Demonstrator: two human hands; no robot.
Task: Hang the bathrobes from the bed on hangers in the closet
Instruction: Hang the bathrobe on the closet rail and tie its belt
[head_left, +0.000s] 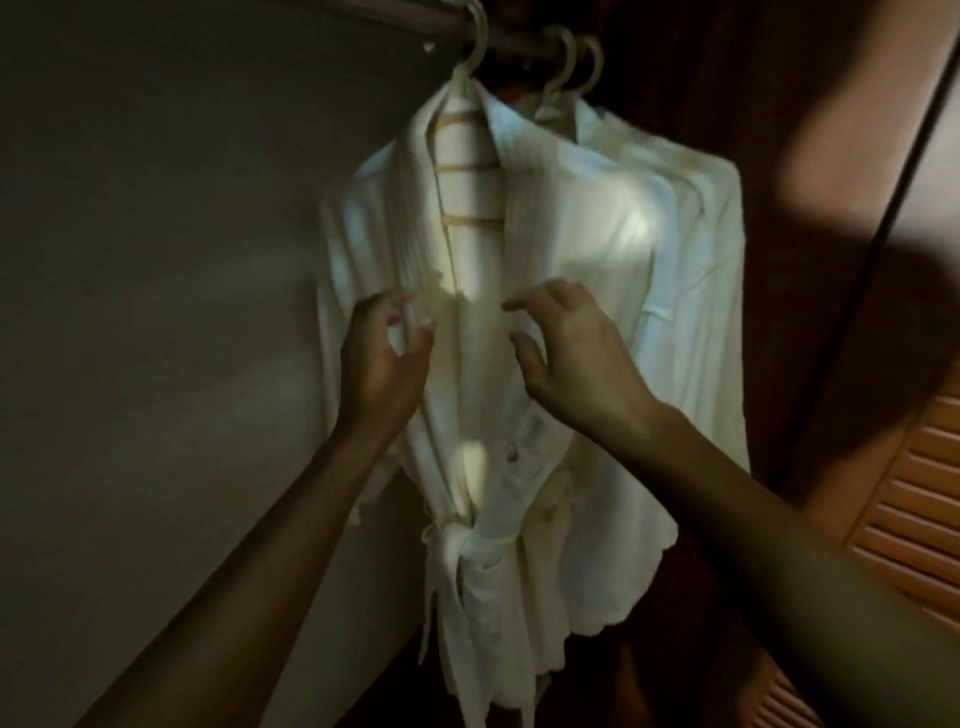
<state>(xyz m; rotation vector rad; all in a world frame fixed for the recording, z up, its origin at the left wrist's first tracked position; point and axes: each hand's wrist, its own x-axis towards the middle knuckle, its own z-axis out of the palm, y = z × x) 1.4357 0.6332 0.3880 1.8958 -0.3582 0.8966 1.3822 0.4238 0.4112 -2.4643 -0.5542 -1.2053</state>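
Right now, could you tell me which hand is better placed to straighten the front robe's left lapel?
The left hand: its fingers already curl at that lapel of the front bathrobe, while the right hand hovers open over the opposite lapel.

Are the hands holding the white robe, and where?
It cannot be told for sure. The left hand curls at the front bathrobe's left collar edge, maybe pinching it. The right hand hovers open-fingered by the right collar edge.
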